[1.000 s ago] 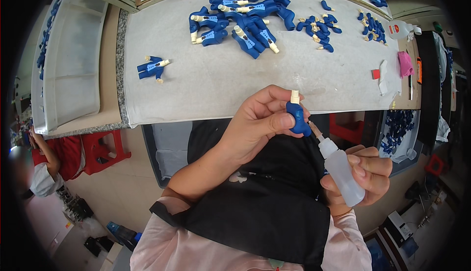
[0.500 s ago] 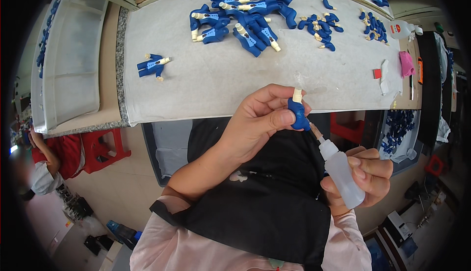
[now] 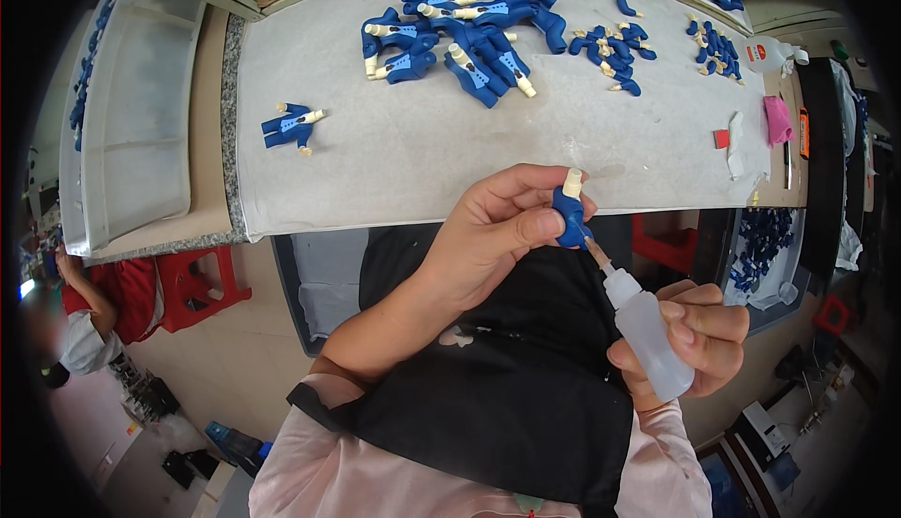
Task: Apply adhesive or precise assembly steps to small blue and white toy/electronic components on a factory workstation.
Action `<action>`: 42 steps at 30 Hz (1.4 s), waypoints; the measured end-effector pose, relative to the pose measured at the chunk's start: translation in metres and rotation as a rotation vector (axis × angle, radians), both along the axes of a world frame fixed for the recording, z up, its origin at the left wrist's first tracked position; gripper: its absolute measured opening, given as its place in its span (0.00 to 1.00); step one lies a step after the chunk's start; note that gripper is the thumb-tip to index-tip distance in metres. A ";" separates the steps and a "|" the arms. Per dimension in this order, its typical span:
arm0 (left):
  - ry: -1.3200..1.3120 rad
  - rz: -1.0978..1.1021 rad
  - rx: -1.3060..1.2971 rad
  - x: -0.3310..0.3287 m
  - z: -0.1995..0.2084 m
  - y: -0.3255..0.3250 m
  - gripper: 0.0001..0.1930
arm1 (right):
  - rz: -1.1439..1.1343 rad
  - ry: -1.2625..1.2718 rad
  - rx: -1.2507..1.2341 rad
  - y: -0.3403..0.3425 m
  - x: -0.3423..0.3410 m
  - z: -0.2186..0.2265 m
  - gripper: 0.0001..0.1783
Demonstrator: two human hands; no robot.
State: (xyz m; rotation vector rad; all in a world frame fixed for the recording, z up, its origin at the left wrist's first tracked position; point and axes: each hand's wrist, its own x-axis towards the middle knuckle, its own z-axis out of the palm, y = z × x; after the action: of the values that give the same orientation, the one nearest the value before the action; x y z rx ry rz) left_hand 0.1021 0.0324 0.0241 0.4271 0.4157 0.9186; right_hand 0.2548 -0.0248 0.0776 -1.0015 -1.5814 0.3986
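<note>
My left hand (image 3: 499, 216) pinches a blue toy figure body (image 3: 568, 210) between thumb and fingers, near the table's front edge. A cream neck peg sticks up from its top. In my right hand (image 3: 702, 338) is a translucent white squeeze bottle (image 3: 649, 330), slanted up to the left. The bottle's thin brownish nozzle meets the lower right side of the blue body; whether a drop has come out I cannot tell. On the table to the left lies a blue figure (image 3: 293, 128) with arms and cream hands attached.
A heap of blue figure bodies (image 3: 488, 49) lies at the back. Two groups of small blue arms (image 3: 610, 53) are to its right. A white bottle (image 3: 765, 54), a pink cloth (image 3: 778, 121) and a plastic bin (image 3: 141, 114) flank the table. Another person (image 3: 89, 302) sits at far left.
The squeeze bottle has shifted slightly up and left, so its nozzle tip now sits further onto the blue body. The body has turned a little in my left hand.
</note>
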 end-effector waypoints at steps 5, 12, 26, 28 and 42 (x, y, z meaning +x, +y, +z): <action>0.002 -0.008 0.006 0.000 0.000 0.000 0.18 | 0.052 -0.016 -0.041 0.001 0.003 0.006 0.28; 0.006 -0.007 -0.001 0.001 0.001 0.000 0.18 | 0.076 -0.030 -0.065 0.001 0.003 0.007 0.28; -0.008 0.006 -0.011 -0.001 0.000 0.001 0.19 | 0.070 -0.012 -0.037 0.000 0.001 0.002 0.27; -0.014 0.002 -0.019 -0.001 0.000 0.001 0.19 | 0.029 0.005 -0.024 0.000 0.001 0.002 0.26; -0.017 -0.028 -0.027 -0.002 -0.001 0.002 0.15 | 0.001 0.000 0.015 0.006 0.000 -0.006 0.26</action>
State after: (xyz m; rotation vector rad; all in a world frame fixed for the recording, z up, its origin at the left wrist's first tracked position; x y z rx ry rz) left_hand 0.1005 0.0341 0.0228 0.3994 0.4056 0.8875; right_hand 0.2547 -0.0185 0.0718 -0.9896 -1.5832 0.3873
